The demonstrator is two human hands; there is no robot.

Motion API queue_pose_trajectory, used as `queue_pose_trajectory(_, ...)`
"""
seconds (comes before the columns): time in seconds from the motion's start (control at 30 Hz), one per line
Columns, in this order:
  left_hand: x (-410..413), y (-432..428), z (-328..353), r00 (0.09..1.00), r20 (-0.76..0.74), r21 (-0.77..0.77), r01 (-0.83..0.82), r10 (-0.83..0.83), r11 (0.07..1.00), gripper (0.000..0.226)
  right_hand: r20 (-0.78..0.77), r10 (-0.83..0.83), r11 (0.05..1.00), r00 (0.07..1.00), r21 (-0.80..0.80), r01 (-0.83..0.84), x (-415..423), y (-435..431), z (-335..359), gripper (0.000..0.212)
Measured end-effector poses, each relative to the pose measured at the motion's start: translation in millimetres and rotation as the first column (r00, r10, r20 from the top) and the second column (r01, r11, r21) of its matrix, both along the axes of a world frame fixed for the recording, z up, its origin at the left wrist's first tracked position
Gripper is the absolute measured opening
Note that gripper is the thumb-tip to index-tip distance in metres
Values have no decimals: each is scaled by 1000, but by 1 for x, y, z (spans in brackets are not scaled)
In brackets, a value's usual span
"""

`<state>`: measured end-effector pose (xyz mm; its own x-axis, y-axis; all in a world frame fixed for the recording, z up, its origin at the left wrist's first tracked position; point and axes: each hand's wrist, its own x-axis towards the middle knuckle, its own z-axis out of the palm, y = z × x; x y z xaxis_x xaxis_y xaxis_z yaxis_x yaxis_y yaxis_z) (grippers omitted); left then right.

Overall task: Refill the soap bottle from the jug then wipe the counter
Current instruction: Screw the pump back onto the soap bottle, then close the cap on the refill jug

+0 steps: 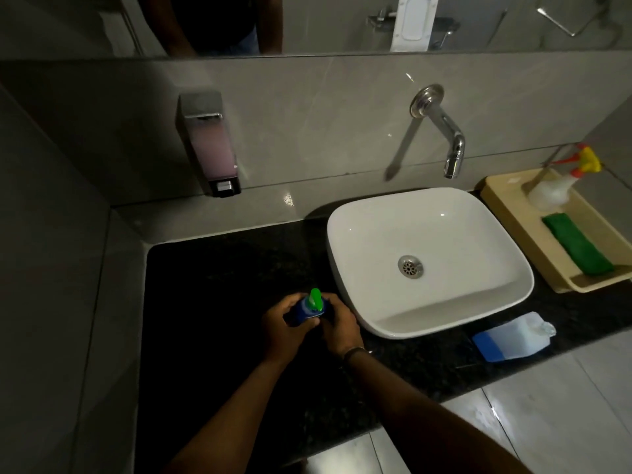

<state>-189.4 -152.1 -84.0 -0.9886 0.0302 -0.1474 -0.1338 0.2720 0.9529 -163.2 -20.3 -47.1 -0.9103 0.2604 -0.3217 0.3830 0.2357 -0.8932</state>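
Note:
A small blue soap bottle [305, 313] with a green pump top stands on the black counter [212, 302], left of the basin. My left hand [285, 328] wraps its body from the left. My right hand [338, 325] grips it from the right, fingers near the pump. The translucent jug [509, 338], with blue liquid pooled at its lower end, lies on its side on the counter near the front edge, right of my hands. A green cloth [578, 248] lies in the beige tray [502, 213] at the right.
A white basin [427, 261] sits mid-counter under a chrome wall spout [444, 131]. A spray bottle [561, 186] stands in the tray's far end. A wall soap dispenser [208, 145] hangs at the left. Tiled walls bound the counter's left and back.

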Motion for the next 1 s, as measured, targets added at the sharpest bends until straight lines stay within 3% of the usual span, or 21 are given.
queue_pose_trajectory(0.1,-4,-1,-6,1000,11,-13,-4,5,1000,54,10,-22,999,1000,-44,23,-4,-1,-6,35)
queue_pose_trajectory(0.23,-4,-1,-7,1000,22,-8,6,-6,1000,58,55,87,988,995,127,-93,-3,5,-9,47)
queue_pose_trajectory(0.33,-1,-2,-1,1000,29,13,7,-8,1000,72,75,87,985,993,144,-97,1,6,-9,57)
queue_pose_trajectory(0.47,32,2,6,984,140,99,-128,113,987,94,56,-33,998,998,51,30,30,8,-4,57)
queue_pose_trajectory(0.6,96,17,7,962,183,57,-215,202,975,86,149,-10,992,989,124,-9,83,33,-3,56)
queue_pose_trajectory(0.67,122,34,12,973,173,20,-161,155,987,78,190,-32,985,981,172,-1,113,58,0,50)
queue_pose_trajectory(0.8,148,97,40,982,162,30,90,-94,995,67,229,-152,956,961,283,84,168,128,12,40)
queue_pose_trajectory(0.9,152,153,70,943,136,-17,310,-305,951,68,276,-288,924,917,330,191,201,182,25,36)
queue_pose_trajectory(1.0,151,208,92,904,33,-44,427,-426,903,72,280,-381,878,881,407,251,219,232,34,33)
